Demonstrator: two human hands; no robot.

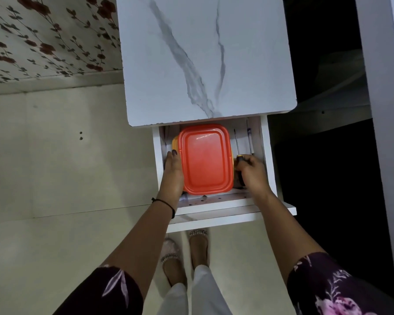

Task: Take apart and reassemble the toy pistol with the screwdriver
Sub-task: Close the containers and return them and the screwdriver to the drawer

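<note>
I'm looking straight down into an open white drawer (214, 204) under the marble-patterned table top (205, 60). The screwdriver (236, 144) lies in the drawer's right part, just beside the orange-lidded food box (205, 160), its thin shaft pointing away from me. The right hand (253, 172) has its fingers curled round the black-and-yellow handle: a firm grasp. A pen (249, 139) lies just right of the shaft, along the drawer's right wall.

On the other side, the left hand (173, 172) holds the box by its left edge. The thumb, with its dark nail, sits on the lid's rim, and the other fingers drop down the side, between the box and the drawer wall. A yellow base peeks out under the lid at that edge.

There's a dark shape (238, 181) tucked between the box and the right palm. It may be more of the handle, but from up here I can't make it out.

A black thread band (168, 204) circles the left wrist.
</note>
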